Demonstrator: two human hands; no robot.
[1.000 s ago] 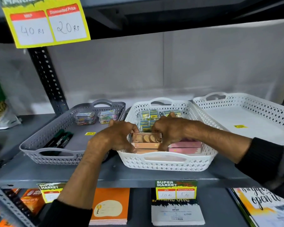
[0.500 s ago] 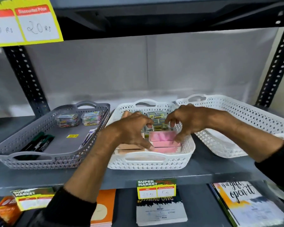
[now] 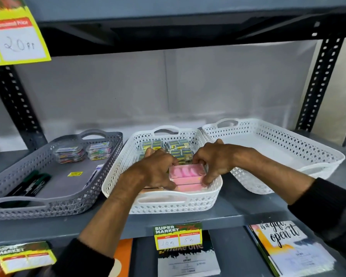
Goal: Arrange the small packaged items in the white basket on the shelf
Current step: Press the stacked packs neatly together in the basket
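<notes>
A white perforated basket (image 3: 212, 193) stands in the middle of the grey shelf (image 3: 218, 218). At its front lies a stack of pink flat packets (image 3: 186, 172), with an orange packet (image 3: 151, 189) partly hidden to their left. Small green-and-yellow packets (image 3: 177, 145) fill the back of the basket. My left hand (image 3: 155, 170) grips the left end of the pink stack, thumb low at the front. My right hand (image 3: 213, 161) grips the right end, fingers curled over the top packet.
A grey basket (image 3: 48, 204) on the left holds two clear boxes of coloured clips (image 3: 70, 154) and dark markers (image 3: 31, 182). A larger white basket (image 3: 288, 148) sits on the right. Price tags (image 3: 177, 235) hang off the shelf edge; notebooks (image 3: 286, 248) lie below.
Both hands moved from the orange packets on the left side of the basket to the pink stack at the right and closed on its ends. The view shifted right.
</notes>
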